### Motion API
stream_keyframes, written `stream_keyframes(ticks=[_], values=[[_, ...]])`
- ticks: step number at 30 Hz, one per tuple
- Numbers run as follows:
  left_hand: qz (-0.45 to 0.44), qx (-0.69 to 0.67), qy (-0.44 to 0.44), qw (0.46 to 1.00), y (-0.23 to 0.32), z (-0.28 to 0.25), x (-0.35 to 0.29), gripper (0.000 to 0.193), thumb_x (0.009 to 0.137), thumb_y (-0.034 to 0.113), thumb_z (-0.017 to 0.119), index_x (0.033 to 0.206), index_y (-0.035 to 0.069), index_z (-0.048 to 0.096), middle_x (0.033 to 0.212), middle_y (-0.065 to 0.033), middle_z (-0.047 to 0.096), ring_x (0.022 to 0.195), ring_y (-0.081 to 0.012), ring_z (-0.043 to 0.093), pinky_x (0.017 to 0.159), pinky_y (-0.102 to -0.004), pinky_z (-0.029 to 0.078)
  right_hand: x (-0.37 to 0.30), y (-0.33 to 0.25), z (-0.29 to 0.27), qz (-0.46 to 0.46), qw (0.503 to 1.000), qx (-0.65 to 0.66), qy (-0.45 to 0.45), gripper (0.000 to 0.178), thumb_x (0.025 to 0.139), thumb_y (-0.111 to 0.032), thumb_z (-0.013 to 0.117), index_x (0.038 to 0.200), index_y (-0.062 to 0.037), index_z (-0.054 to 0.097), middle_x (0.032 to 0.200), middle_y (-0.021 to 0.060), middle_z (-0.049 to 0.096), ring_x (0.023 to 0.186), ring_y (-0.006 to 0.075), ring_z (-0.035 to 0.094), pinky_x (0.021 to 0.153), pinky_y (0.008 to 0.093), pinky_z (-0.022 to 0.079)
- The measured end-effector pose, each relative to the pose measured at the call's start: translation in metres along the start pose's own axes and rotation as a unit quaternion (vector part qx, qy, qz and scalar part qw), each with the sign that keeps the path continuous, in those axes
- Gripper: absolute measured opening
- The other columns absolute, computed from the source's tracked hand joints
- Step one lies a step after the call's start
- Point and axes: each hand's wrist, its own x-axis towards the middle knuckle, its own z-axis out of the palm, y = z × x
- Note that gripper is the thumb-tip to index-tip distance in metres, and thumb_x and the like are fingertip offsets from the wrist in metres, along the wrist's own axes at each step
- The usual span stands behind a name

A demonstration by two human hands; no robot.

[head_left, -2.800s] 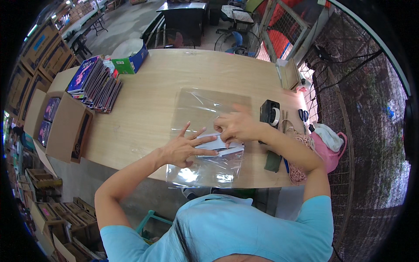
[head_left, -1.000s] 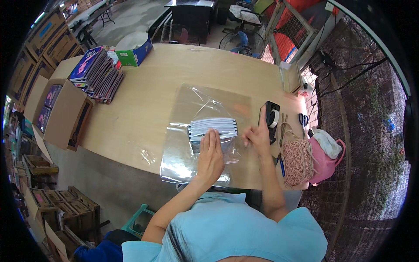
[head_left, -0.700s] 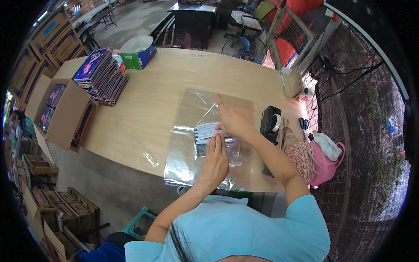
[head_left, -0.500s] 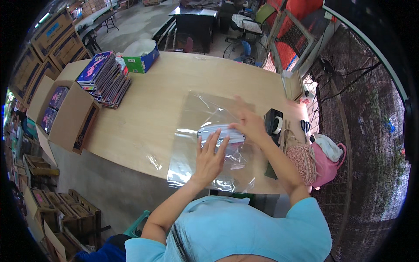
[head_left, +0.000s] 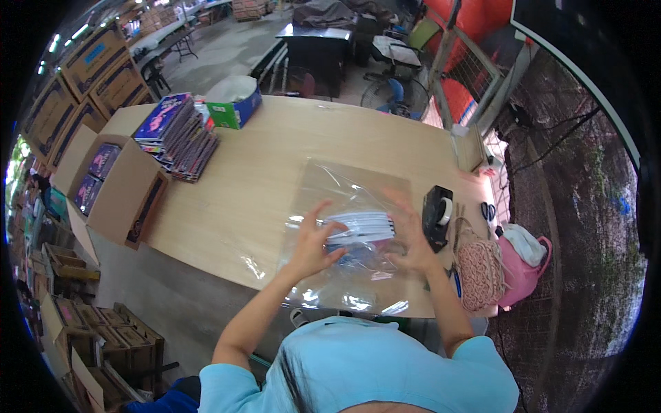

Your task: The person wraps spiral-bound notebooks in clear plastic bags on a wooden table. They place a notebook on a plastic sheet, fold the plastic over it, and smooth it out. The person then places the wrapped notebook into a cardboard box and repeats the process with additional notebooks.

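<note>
A small stack of notebooks (head_left: 361, 226), white page edges showing, lies inside a clear plastic bag (head_left: 351, 182) on the table. At the stack's left end is my left hand (head_left: 315, 246), open, its fingers spread and curved over the film. Opposite it, my right hand (head_left: 414, 242) is open beside the stack's right end, thumb apart from the fingers. Its upper fingers are blurred by motion, so I cannot tell how firmly they touch. The bag's loose film spreads around the stack and reaches the table's near edge.
A black tape dispenser (head_left: 437, 217) stands right of my right hand, near scissors (head_left: 488, 210), a woven bag (head_left: 480, 275) and a pink bag (head_left: 525, 265). Far left are a tall stack of notebooks (head_left: 180, 141), an open carton (head_left: 120, 199) and a blue-green box (head_left: 234, 113).
My left hand has shifted from on top of the stack to its left end. The right hand has moved right and down to the other end. The whole view has tilted slightly.
</note>
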Motion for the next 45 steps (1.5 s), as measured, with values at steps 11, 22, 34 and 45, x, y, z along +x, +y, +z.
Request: stream_keyframes(ticks=[11, 22, 34, 45], values=[[-0.18, -0.15, -0.03, 0.972, -0.006, 0.006, 0.017, 0.022, 0.069, 0.016, 0.081, 0.074, 0.004, 0.063, 0.118, -0.0201, 0.058, 0.106, -0.0306, 0.058, 0.088, -0.0384, 0.047, 0.015, 0.042, 0.034, 0.052, 0.99, 0.107, 0.074, 0.017, 0.065, 0.002, 0.078, 0.076, -0.0054, 0.068, 0.13, 0.0134, 0.046, 0.116, 0.0263, 0.05, 0.097, 0.0394, 0.041], [-0.264, -0.324, 0.091, 0.904, -0.033, 0.048, 0.019, 0.07, 0.06, -0.001, 0.078, 0.122, 0.0, 0.046, 0.087, -0.0073, 0.059, 0.081, -0.0165, 0.059, 0.072, -0.0285, 0.048, 0.033, 0.054, 0.04, 0.25, 0.959, 0.094, 0.09, 0.02, 0.066, 0.001, 0.076, 0.084, -0.0016, 0.068, 0.116, 0.009, 0.052, 0.096, 0.018, 0.056, 0.077, 0.0298, 0.049], [-0.167, -0.358, 0.087, 0.914, -0.034, 0.056, 0.019, 0.019, 0.063, -0.013, 0.058, 0.069, 0.001, 0.07, 0.086, -0.0091, 0.065, 0.084, -0.0185, 0.059, 0.073, -0.0277, 0.046, 0.038, -0.011, 0.032, -0.015, 0.987, -0.159, 0.03, 0.034, 0.063, 0.001, 0.07, 0.094, -0.0128, 0.073, 0.113, 0.006, 0.061, 0.097, 0.0218, 0.06, 0.105, 0.044, 0.031], [-0.189, -0.448, -0.036, 0.873, -0.028, 0.031, 0.023, 0.045, 0.066, -0.003, 0.066, 0.11, 0.007, 0.064, 0.104, -0.011, 0.064, 0.094, -0.0226, 0.06, 0.082, -0.0335, 0.047, -0.047, 0.032, 0.078, -0.158, 0.921, -0.338, 0.111, 0.031, 0.072, -0.012, 0.071, 0.1, -0.0233, 0.073, 0.104, -0.0041, 0.063, 0.1, 0.0147, 0.06, 0.113, 0.0541, 0.012]])
